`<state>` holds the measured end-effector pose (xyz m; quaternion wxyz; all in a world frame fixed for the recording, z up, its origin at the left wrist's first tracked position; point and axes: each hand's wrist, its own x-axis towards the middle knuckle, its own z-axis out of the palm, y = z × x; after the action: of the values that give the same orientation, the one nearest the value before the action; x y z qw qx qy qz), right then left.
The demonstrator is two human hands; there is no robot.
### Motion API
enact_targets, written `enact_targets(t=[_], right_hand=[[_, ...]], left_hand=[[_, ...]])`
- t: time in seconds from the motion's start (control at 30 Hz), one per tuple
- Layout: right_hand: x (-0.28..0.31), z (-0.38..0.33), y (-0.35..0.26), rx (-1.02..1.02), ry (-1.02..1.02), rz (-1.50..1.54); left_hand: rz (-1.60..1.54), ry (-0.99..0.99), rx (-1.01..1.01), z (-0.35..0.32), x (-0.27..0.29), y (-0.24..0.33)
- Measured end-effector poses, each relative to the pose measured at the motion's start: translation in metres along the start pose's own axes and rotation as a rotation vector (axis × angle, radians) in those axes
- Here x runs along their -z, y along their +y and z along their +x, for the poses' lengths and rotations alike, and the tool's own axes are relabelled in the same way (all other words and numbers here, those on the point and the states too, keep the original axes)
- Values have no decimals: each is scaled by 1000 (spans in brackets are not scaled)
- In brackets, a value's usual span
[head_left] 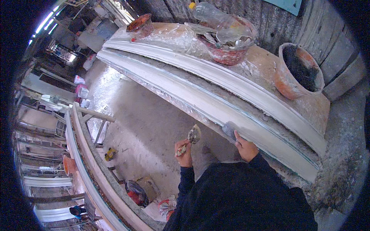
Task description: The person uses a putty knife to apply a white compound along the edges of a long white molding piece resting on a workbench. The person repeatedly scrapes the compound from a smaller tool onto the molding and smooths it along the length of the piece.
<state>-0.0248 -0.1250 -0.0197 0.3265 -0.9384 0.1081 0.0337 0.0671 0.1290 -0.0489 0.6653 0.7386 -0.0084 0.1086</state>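
My left hand (185,154) is closed round the handle of a small, plaster-smeared trowel (194,134). Its rounded blade points up and away from me, above the floor and apart from the bench. A flat grey scraper (230,129) is in my right hand (246,148), laid against the near edge of a long white plaster moulding (200,103). My thumb stretches along it; the other fingers are partly hidden. Behind this moulding runs a second ridged white moulding (246,90), with a grey, crusty strip between the two.
On the bench's far side stand an orange bucket (285,82), a reddish basin (227,54) with broken pieces and a clear bottle (212,16), and a small red-brown pot (140,25). Another long moulding bench (86,173) lies at left. A person (78,210) is at lower left.
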Motion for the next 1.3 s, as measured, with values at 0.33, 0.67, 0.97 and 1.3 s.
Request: enact_targets(t=[0.33,0.67,0.97,1.3], right_hand=[[-34,56,-45,69,121,-137],[-13,52,-58,33,-22,83],[33,-15,-28,-260,-136,39],[-16,67,-71,-183,-85,-22]], left_hand=[[122,-176,-86,59,22,5],[58,-322,-83,75,23,6],[0,-391,-41,67,5,5],[15,-346,-48,65,13,10]])
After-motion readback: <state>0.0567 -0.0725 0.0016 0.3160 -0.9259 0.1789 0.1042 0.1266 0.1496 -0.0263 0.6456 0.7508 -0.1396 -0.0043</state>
